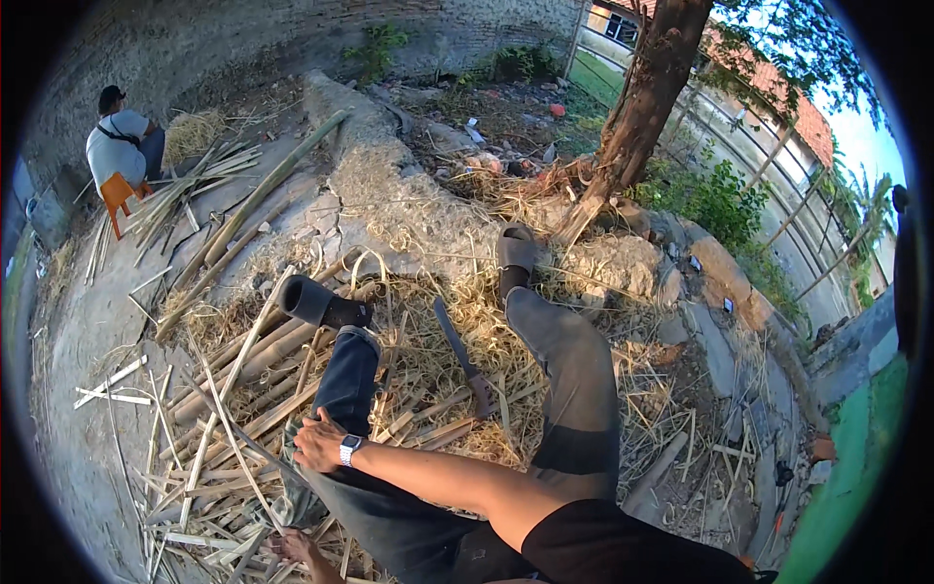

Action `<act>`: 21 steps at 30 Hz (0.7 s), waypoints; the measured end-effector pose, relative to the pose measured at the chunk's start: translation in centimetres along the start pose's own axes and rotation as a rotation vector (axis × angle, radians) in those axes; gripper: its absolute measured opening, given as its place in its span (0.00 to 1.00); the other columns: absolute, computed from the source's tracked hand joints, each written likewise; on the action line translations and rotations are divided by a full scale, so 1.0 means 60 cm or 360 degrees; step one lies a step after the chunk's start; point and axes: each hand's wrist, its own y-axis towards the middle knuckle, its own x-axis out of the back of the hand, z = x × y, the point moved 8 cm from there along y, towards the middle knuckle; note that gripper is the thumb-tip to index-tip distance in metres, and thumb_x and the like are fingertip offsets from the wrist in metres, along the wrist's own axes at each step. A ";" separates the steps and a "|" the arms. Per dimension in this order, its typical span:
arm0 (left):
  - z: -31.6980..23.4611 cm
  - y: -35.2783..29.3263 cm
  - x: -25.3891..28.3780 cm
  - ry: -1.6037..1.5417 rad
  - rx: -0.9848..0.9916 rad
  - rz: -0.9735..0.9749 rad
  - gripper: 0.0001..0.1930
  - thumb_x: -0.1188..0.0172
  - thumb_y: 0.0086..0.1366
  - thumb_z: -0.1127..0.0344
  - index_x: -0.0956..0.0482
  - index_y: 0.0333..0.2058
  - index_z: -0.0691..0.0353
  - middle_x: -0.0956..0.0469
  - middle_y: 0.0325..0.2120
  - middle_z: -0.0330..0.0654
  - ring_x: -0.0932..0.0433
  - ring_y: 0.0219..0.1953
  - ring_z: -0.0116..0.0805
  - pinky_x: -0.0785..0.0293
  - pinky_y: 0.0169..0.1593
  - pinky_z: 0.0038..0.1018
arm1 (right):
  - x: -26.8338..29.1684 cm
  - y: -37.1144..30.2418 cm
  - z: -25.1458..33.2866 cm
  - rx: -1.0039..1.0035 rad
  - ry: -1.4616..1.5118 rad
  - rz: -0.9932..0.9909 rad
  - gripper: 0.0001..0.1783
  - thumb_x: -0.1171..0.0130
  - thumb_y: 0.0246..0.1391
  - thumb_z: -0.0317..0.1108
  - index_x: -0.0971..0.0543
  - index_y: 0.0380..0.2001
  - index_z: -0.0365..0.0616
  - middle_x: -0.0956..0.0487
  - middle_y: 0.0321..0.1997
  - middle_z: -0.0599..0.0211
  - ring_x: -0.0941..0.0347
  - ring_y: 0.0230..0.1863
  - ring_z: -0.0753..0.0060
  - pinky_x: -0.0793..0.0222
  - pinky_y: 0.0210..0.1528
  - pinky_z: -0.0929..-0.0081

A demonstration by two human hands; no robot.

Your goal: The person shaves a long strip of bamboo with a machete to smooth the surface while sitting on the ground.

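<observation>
My right hand [319, 444], with a watch [349, 449] on its wrist, lies on my bent left leg near the knee, fingers apart and partly turned away. Low at the left, my left hand [298, 548] is closed around the lower end of a long, thin bamboo strip [232, 435], which slants up and to the left. Part of that hand is cut off by the lower edge. Between my legs a machete [453, 339] with a wooden handle lies on the shavings [428, 341], apart from both hands.
Split bamboo pieces [209, 482] lie piled on my left. Long bamboo poles [258, 200] rest near a low broken wall [365, 161]. A person sits on an orange chair [119, 200] at the far left. A tree trunk [647, 102] rises ahead, with rubble around its base.
</observation>
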 end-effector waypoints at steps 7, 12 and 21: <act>-0.286 -0.137 0.200 -0.2231 -0.0709 0.1137 0.31 0.49 0.72 0.43 0.33 0.63 0.62 0.31 0.60 0.52 0.33 0.63 0.46 0.37 0.64 0.51 | 0.046 -0.127 -0.001 0.0153 -0.0039 -0.0249 0.36 0.57 0.69 0.55 0.39 0.71 0.41 0.45 0.77 0.53 0.53 0.79 0.52 0.54 0.72 0.32; -0.442 -0.398 0.496 -0.0768 -0.1836 0.0601 0.29 0.38 0.67 0.51 0.26 0.60 0.66 0.20 0.51 0.58 0.19 0.51 0.51 0.27 0.57 0.41 | 0.065 -0.260 -0.174 -0.0304 -0.0156 -0.0369 0.45 0.56 0.68 0.66 0.53 0.78 0.55 0.55 0.81 0.53 0.51 0.79 0.44 0.51 0.75 0.40; -0.499 -0.472 0.465 -0.0190 -0.1938 -0.0210 0.22 0.49 0.74 0.54 0.22 0.59 0.59 0.19 0.51 0.55 0.21 0.53 0.59 0.27 0.55 0.48 | -0.094 -0.581 -0.589 -0.1997 0.0206 -0.0468 0.46 0.41 0.59 0.50 0.46 0.75 0.46 0.45 0.74 0.40 0.45 0.71 0.37 0.44 0.66 0.33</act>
